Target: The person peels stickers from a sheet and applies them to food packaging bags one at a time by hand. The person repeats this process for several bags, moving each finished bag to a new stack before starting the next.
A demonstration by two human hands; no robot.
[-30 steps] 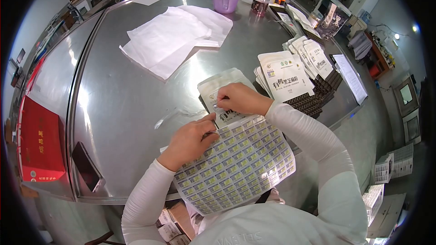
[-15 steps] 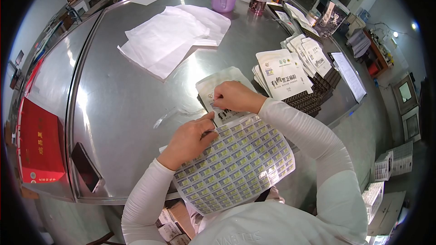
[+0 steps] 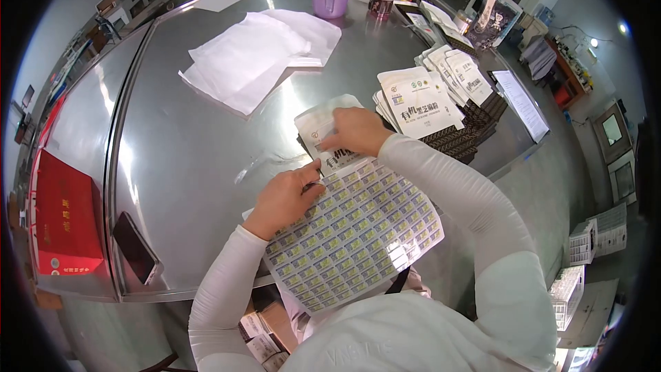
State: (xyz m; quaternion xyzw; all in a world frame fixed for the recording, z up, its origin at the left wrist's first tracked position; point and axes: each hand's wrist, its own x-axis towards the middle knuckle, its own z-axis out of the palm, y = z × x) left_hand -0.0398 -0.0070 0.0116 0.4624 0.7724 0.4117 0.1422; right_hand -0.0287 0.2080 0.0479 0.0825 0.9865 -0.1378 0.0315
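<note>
My left hand [image 3: 284, 200] has thumb and fingers closed on the upper left edge of a sheet of stickers [image 3: 358, 234], printed with rows of small yellow-green and grey labels. The sheet slopes from the table edge toward my lap. Just beyond it a white pouch with black Chinese lettering [image 3: 315, 122] lies on the table. Over its middle is my right hand [image 3: 361, 131], fingers curled with the tips at the pouch's front. Whatever those fingertips may hold is hidden. A stack of similar pouches [image 3: 420, 103] sits to the right.
White sheets [image 3: 244, 62] lie farther back on the metal table [image 3: 186, 186]. A purple cup [image 3: 330, 0] and a dark-filled jar [image 3: 381, 3] stand at the far edge. A phone [image 3: 135, 248] and red bag [image 3: 65, 213] are left; a clipboard [image 3: 520, 105] is right.
My right hand has shifted slightly up over the pouch, and its fist has loosened a little with the fingertips lower on the pouch front. My left hand stays at the sheet's edge. The view has turned slightly.
</note>
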